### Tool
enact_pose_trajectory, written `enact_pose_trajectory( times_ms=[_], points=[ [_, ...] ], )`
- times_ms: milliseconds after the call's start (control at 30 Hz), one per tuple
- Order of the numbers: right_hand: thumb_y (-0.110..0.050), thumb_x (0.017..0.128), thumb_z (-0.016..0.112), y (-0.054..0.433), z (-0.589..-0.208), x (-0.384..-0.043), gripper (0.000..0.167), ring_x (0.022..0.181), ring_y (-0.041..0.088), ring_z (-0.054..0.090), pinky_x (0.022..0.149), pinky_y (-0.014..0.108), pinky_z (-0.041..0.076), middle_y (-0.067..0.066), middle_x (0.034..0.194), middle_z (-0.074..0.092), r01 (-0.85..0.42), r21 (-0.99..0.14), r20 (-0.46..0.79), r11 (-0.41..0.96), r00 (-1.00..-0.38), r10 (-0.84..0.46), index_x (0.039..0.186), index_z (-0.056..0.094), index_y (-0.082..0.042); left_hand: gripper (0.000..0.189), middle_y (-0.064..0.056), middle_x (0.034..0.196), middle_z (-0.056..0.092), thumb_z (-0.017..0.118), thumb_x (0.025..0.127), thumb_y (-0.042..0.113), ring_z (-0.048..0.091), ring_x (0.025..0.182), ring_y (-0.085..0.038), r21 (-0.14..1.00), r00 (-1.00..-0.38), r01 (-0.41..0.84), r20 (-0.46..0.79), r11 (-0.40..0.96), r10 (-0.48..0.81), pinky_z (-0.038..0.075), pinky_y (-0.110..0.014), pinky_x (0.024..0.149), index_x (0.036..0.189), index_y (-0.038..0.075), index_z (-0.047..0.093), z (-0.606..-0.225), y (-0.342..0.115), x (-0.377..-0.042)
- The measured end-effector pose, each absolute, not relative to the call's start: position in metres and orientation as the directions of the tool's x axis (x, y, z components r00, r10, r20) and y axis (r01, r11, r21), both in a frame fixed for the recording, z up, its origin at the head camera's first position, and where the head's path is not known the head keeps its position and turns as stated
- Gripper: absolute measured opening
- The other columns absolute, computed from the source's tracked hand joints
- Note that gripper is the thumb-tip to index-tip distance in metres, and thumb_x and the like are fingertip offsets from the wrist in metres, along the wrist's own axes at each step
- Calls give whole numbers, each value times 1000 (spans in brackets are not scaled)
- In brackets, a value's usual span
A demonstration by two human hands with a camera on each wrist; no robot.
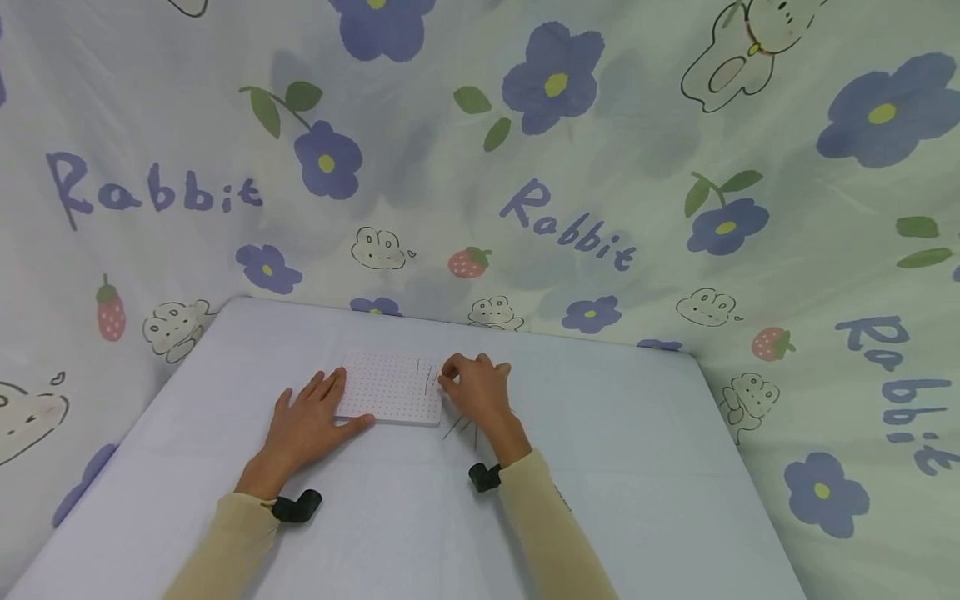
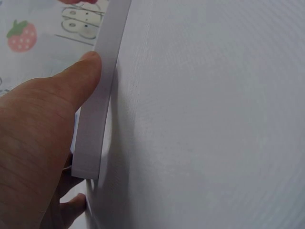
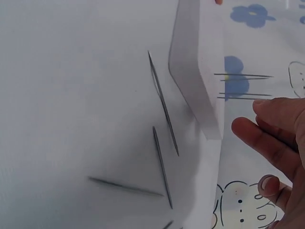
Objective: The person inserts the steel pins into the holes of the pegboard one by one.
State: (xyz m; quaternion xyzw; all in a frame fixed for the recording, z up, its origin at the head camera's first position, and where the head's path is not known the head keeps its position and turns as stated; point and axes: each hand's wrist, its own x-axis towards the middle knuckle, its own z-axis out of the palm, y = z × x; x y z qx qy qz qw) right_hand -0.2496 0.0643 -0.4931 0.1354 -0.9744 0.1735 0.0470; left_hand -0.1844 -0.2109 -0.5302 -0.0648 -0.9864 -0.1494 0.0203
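A white board [image 1: 386, 387] with a grid of small dots lies on the table. My left hand [image 1: 303, 425] steadies its near-left corner, the thumb [image 2: 81, 78] along the near edge and the other fingers spread by the left side. Several thin metal needles [image 3: 245, 94] stand upright near the board's right end. Beside them is my right hand [image 1: 480, 392], bent over that end; in the right wrist view its thumb tip [image 3: 262, 106] is at the end of one needle, apart from the index finger. More needles [image 3: 163, 105] lie loose under the right hand, one showing a long eye.
The table [image 1: 637, 475] has a white cover. Behind it hangs a curtain [image 1: 420, 150] printed with flowers, rabbits and strawberries. Black wrist cameras [image 1: 297, 507] sit at both cuffs.
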Motion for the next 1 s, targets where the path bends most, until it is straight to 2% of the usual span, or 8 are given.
enact_pose_trajectory(
  times_ms=[500,1000],
  points=[
    [-35,94,72,96,-484,-250,20,88,14,54,80,43,31,-12,97,74,-237,-433,134,870,-971,-198,109,74,-22,109,-25,159,33,54,87,77,25,147,-48,296,-990,138,64,945,125,13,-76,111,155,-5,29,-530,-212,-183],
    [-30,94,73,130,-475,-246,19,96,21,60,85,51,35,-6,99,74,-151,-474,122,867,-987,-106,109,74,-18,109,-25,160,32,52,88,77,24,147,-48,297,-991,137,48,945,128,12,-76,111,156,-5,27,-529,-211,-186]
  ],
)
